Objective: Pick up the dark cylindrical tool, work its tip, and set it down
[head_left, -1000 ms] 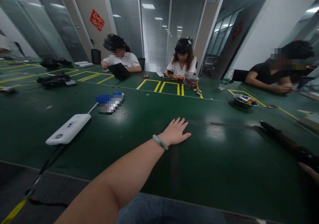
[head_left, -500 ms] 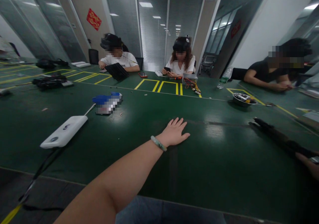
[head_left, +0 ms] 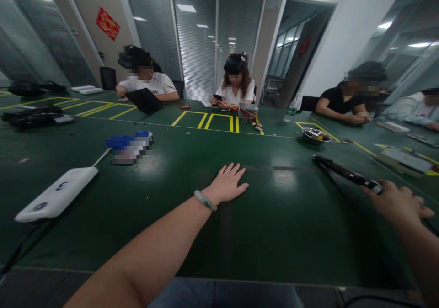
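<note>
My left hand lies palm down on the green table, fingers spread and holding nothing. A green-and-white bangle circles that wrist. On the right, my right hand grips the near end of a long black stick-shaped tool; its exact kind I cannot make out. The tool points left and away from me, casting a shadow on the tabletop. Its grip end sits at my thumb and forefinger, while the other fingers extend to the right.
A white power bank with a cable lies left, beside a blue-and-silver item, partly blurred out. Farther back are a metal bowl, a plastic bottle and bundled coloured wires. Several people sit around the table.
The view has turned right, so the scene shifts left. My right hand and the black tool have come farther into view. My left hand stays flat on the table.
</note>
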A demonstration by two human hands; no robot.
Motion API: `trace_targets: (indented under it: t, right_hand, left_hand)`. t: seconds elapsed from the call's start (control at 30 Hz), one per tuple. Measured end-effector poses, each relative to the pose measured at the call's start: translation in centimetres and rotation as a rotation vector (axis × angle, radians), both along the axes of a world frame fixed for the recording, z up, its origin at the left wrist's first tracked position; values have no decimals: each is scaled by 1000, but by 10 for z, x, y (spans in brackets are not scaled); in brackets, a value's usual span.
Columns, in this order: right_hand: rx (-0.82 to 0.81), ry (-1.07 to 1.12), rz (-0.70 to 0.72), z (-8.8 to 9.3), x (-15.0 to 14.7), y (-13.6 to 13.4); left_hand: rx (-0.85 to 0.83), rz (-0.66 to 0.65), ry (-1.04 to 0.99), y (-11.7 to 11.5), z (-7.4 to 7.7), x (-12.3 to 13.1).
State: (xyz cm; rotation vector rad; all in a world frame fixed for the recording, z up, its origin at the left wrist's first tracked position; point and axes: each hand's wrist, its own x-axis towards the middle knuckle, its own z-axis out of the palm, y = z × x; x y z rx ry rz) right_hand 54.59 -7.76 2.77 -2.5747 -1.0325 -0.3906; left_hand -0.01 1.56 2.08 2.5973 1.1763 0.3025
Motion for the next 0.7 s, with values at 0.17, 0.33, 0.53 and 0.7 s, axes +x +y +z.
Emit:
trace_targets:
  t: [0.17, 0.33, 0.53, 0.7]
  right_hand:
    - [-135, 192, 30, 11, -52, 38]
    - [-163, 192, 217, -6, -128, 76]
    - [-168, 115, 690, -5, -242, 108]
    - [-169, 113, 1016, -9, -344, 111]
  left_hand:
    - [17, 0, 3, 0, 0, 0]
    - [25, 13, 11, -2, 1, 1]
    - [137, 10, -15, -6, 10, 4]
    - [289, 60, -56, -6, 15, 5]
